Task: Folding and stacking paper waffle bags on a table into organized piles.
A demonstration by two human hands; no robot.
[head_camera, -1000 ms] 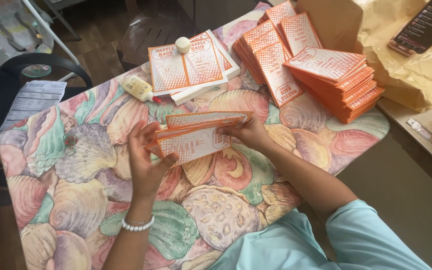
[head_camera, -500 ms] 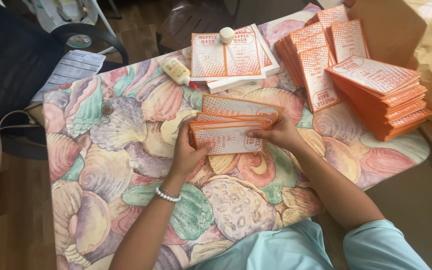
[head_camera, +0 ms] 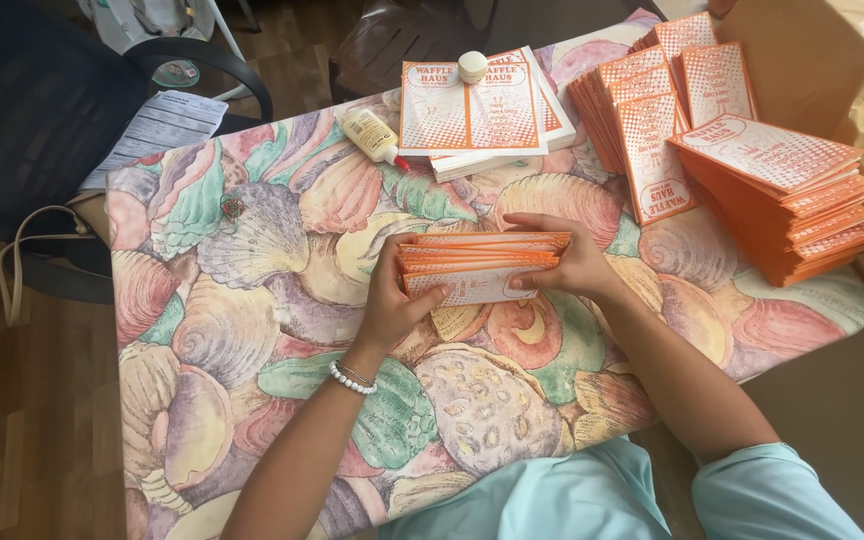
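Observation:
Both my hands hold a small bundle of orange-and-white printed paper sleeves [head_camera: 477, 266] just above the table [head_camera: 252, 330], which has a shell-pattern cloth. My left hand [head_camera: 392, 300] grips the bundle's left end, thumb on the front sheet; a white bead bracelet circles that wrist. My right hand [head_camera: 567, 262] clasps the right end, fingers over the top edge. The bundle stands on its long edge, squared between the two hands.
A glue bottle [head_camera: 372, 135] lies at the back beside flat printed sheets [head_camera: 477, 105] with a small white jar [head_camera: 472, 66] on top. Fanned and stacked orange sleeves [head_camera: 772, 190] fill the right side. A dark chair [head_camera: 42, 110] with papers [head_camera: 157, 125] stands left; a cardboard box [head_camera: 802, 60] at back right.
The bundle has been squared up and tipped onto its edge between my hands. The view has shifted, so the table sits more to the centre and right.

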